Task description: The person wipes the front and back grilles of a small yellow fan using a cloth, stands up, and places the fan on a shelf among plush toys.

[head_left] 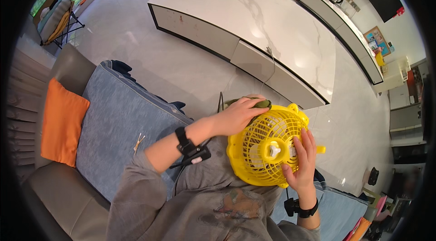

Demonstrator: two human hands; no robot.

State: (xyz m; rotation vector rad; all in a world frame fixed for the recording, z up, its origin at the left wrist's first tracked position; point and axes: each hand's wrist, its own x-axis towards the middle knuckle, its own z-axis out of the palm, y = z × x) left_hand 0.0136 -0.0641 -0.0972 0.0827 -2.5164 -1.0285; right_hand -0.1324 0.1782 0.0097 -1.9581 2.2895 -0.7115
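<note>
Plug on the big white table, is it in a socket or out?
Out. The plug lies loose on the white table, and its cord hangs over the edge.

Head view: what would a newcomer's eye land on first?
The bright yellow slatted plastic dome in the person's lap, with the right hand on its right side and the left hand by its upper-left rim. Next, the orange cloth or cushion at the couch's left end, then the long white marble-patterned table beyond the lap.
</note>
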